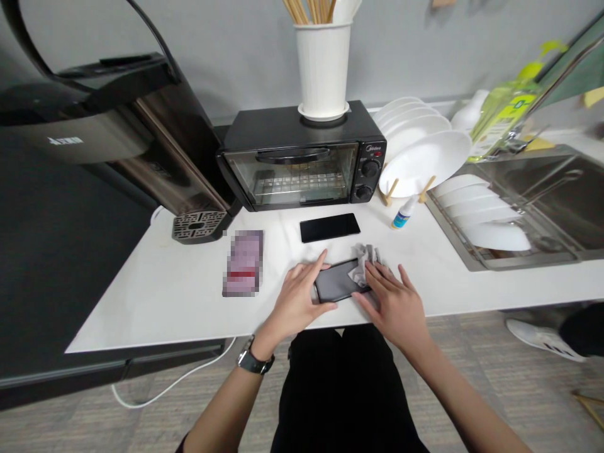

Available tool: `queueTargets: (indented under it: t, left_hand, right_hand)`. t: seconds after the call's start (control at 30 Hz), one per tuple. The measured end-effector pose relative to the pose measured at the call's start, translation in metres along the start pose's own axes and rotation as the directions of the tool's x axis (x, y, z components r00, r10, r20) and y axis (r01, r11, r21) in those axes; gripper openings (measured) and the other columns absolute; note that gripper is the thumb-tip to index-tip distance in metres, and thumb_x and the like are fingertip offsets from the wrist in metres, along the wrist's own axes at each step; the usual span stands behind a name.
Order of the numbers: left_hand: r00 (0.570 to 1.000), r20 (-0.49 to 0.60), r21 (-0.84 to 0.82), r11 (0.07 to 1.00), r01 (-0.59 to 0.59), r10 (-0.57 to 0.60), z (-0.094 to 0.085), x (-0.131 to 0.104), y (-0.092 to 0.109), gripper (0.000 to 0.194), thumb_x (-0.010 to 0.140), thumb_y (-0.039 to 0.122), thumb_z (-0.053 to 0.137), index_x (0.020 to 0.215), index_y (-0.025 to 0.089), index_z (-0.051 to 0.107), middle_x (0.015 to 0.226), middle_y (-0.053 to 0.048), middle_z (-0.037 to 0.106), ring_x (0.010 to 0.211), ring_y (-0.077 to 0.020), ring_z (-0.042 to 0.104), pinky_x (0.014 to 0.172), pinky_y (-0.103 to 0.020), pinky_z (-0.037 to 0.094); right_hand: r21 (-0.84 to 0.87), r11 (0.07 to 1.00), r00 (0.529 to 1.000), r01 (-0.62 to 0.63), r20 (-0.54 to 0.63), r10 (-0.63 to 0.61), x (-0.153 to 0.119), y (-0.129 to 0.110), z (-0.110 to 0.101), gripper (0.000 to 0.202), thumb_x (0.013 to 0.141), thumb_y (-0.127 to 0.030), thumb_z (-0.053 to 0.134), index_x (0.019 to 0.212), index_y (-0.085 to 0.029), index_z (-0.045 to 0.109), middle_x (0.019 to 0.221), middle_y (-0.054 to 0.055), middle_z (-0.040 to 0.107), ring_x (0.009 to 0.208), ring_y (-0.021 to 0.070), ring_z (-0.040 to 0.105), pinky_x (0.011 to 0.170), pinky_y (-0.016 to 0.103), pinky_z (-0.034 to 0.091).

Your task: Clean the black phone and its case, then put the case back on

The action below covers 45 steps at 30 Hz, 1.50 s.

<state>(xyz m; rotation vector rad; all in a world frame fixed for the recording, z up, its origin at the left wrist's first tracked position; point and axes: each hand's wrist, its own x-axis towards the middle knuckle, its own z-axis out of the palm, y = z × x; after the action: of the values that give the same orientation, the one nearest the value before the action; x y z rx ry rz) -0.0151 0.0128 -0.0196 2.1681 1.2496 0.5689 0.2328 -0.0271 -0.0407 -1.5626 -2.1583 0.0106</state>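
Observation:
A dark grey phone (336,283) with a black rim lies flat on the white counter, close to its front edge. My left hand (297,294) grips its left end, thumb along the near edge and fingers at the far edge. On the phone's right end is a crumpled grey wiping cloth (362,263). My right hand (394,302) presses the cloth down with its fingertips, the thumb at the near edge. Behind them lies a second, black phone (330,228). To the left is a pixelated, purplish flat item (243,263). A small white bottle with a blue label (403,214) stands at the right.
A black toaster oven (302,157) backs the counter, carrying a white cup (323,69) of chopsticks. A tall dispenser (155,145) stands left. White plates (425,157) sit in a rack beside the sink (472,251), near a green pump bottle (503,119). Another person's shoe (542,338) shows lower right.

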Motion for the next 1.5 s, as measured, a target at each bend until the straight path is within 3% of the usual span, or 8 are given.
queueTargets:
  t: [0.2,0.5,0.77,0.87,1.07,1.13,1.37,1.5]
  left_hand:
    - [1.000,0.010,0.052,0.998,0.021,-0.022,0.001,-0.001,-0.004,0.107,0.086,0.035,0.081,0.170,0.028,0.015,0.143,-0.009,0.062,0.116,-0.0294,0.053,0.106,-0.043,0.042]
    - [1.000,0.020,0.009,1.000,-0.005,0.005,0.000,0.000,0.000,0.117,0.080,0.038,0.089,0.169,0.035,0.013,0.150,-0.005,0.059,0.130,-0.0317,0.049,0.114,-0.048,0.035]
    - [0.999,0.033,0.048,0.999,-0.015,0.014,0.002,-0.001,-0.004,0.107,0.086,0.037,0.081,0.170,0.029,0.014,0.148,-0.009,0.058,0.122,-0.0306,0.052,0.108,-0.044,0.041]
    - [1.000,0.025,0.059,0.998,0.004,-0.006,0.001,-0.001,-0.002,0.113,0.082,0.038,0.085,0.170,0.028,0.014,0.144,-0.010,0.060,0.123,-0.0315,0.052,0.107,-0.044,0.042]
    - [1.000,0.020,0.014,1.000,-0.016,0.016,0.000,0.001,0.001,0.121,0.078,0.038,0.090,0.169,0.035,0.011,0.150,-0.005,0.059,0.129,-0.0323,0.050,0.113,-0.048,0.035]
    - [1.000,0.019,0.008,1.000,-0.019,0.019,0.001,0.000,0.000,0.121,0.078,0.038,0.090,0.169,0.035,0.010,0.151,-0.005,0.059,0.129,-0.0317,0.050,0.113,-0.047,0.035]
    - [1.000,0.016,0.027,0.999,-0.017,0.016,0.002,-0.001,-0.004,0.113,0.083,0.029,0.083,0.170,0.031,0.010,0.146,-0.006,0.061,0.124,-0.0294,0.052,0.110,-0.044,0.038]
    - [0.999,0.027,0.016,0.999,-0.033,0.033,0.001,-0.002,-0.003,0.119,0.082,0.035,0.086,0.169,0.034,0.006,0.150,-0.006,0.059,0.128,-0.0304,0.051,0.111,-0.045,0.037]
  right_hand:
    - [0.264,0.954,0.978,0.142,0.113,-0.176,0.008,-0.068,0.014,0.052,0.103,-0.050,0.059,0.142,-0.016,0.061,0.145,0.013,0.066,0.141,0.0301,0.058,0.126,0.059,0.033]
    - [0.001,1.000,1.000,0.024,0.005,-0.024,-0.013,0.009,-0.012,0.044,0.108,-0.044,0.051,0.145,-0.021,0.058,0.143,0.013,0.067,0.135,0.0320,0.063,0.126,0.067,0.023]
    - [0.219,0.967,0.986,0.133,0.068,-0.151,0.005,-0.073,0.016,0.052,0.102,-0.054,0.058,0.134,-0.013,0.065,0.139,0.016,0.070,0.138,0.0317,0.060,0.124,0.057,0.035]
    - [0.246,0.960,0.980,0.133,0.112,-0.164,-0.008,-0.061,0.006,0.043,0.105,-0.049,0.056,0.135,-0.019,0.064,0.139,0.011,0.071,0.136,0.0274,0.062,0.125,0.055,0.034]
    - [-0.031,0.998,0.999,0.052,0.013,-0.051,-0.017,0.010,-0.013,0.044,0.109,-0.042,0.050,0.146,-0.021,0.057,0.144,0.010,0.067,0.135,0.0298,0.063,0.122,0.058,0.033]
    - [-0.063,0.998,0.999,0.027,-0.021,-0.028,-0.009,0.006,-0.006,0.048,0.108,-0.046,0.051,0.145,-0.016,0.058,0.145,0.013,0.066,0.134,0.0324,0.063,0.119,0.057,0.037]
    - [0.210,0.968,0.984,0.140,0.079,-0.160,0.001,-0.071,0.015,0.051,0.103,-0.054,0.057,0.135,-0.015,0.066,0.141,0.013,0.069,0.138,0.0307,0.060,0.124,0.055,0.036]
    - [0.172,0.980,0.988,0.104,0.097,-0.121,-0.017,-0.042,-0.004,0.043,0.106,-0.046,0.055,0.141,-0.022,0.062,0.142,0.009,0.069,0.138,0.0272,0.061,0.127,0.057,0.028]
